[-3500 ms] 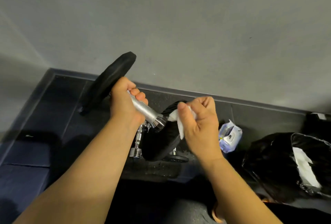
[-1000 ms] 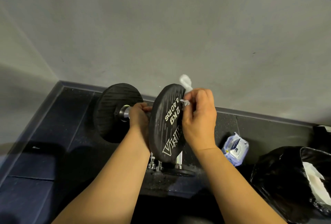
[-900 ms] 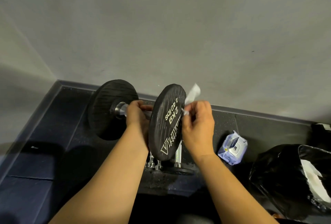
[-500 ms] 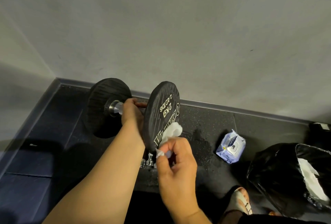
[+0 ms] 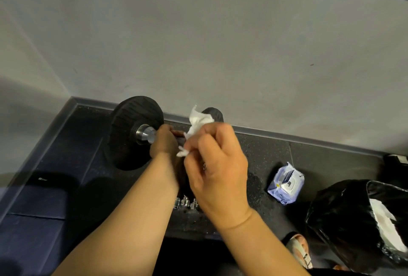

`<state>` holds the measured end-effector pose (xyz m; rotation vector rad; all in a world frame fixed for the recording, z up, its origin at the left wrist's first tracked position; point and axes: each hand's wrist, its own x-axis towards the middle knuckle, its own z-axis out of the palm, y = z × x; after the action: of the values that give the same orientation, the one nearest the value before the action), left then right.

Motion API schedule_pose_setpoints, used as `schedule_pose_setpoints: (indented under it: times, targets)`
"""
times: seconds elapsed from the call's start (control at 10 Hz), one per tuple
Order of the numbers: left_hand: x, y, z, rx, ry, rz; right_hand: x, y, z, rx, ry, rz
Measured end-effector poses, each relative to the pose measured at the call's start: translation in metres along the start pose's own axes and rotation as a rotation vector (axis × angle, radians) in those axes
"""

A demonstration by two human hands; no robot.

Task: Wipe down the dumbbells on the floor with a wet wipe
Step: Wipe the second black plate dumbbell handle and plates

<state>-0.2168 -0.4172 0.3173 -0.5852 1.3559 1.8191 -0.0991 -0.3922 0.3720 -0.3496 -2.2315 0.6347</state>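
Observation:
A black dumbbell (image 5: 134, 132) with a silver knurled handle is held up off the dark floor in front of the grey wall. My left hand (image 5: 164, 142) grips the handle between the two plates. The right plate is mostly hidden behind my right hand; only its top edge shows. My right hand (image 5: 215, 161) pinches a crumpled white wet wipe (image 5: 197, 124) and holds it against that right plate.
A pack of wet wipes (image 5: 286, 184) lies on the floor at the right. A black bin bag (image 5: 344, 216) with used white wipes in it stands at the far right. Small chrome dumbbell parts (image 5: 185, 201) lie on the floor below my hands. A sandalled foot (image 5: 299, 248) is nearby.
My right hand rose with the wipe from the lower face of the right plate to its upper part, now covering the plate. The dumbbell stays held in my left hand.

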Motion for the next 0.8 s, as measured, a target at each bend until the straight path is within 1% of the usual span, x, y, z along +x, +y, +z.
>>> schedule_pose_setpoints:
  times: [0.1,0.2,0.3,0.4,0.5,0.6,0.7,0.8]
  targets:
    - [0.004,-0.006,0.005,-0.032,0.029,-0.041,0.023,0.013,-0.002,0.010,0.000,0.074]
    - [0.003,0.004,0.016,0.019,0.047,0.007,0.037,0.034,-0.004,0.100,0.009,0.213]
    - [-0.006,0.005,0.016,0.056,-0.009,0.001,0.038,0.055,-0.002,0.196,0.080,0.339]
    - [-0.009,0.005,0.013,0.113,-0.041,-0.024,0.025,0.078,0.006,0.241,0.111,0.515]
    - [-0.009,0.008,0.018,0.044,-0.047,-0.039,0.007,0.095,0.009,0.216,0.071,0.645]
    - [-0.008,0.007,0.020,0.044,-0.017,-0.048,-0.014,0.102,0.009,0.243,0.006,0.761]
    - [-0.005,0.005,0.018,0.021,0.003,-0.036,-0.036,0.104,0.012,0.337,-0.108,0.905]
    - [-0.002,-0.001,0.014,-0.042,-0.025,-0.065,-0.046,0.105,0.005,0.450,-0.227,1.035]
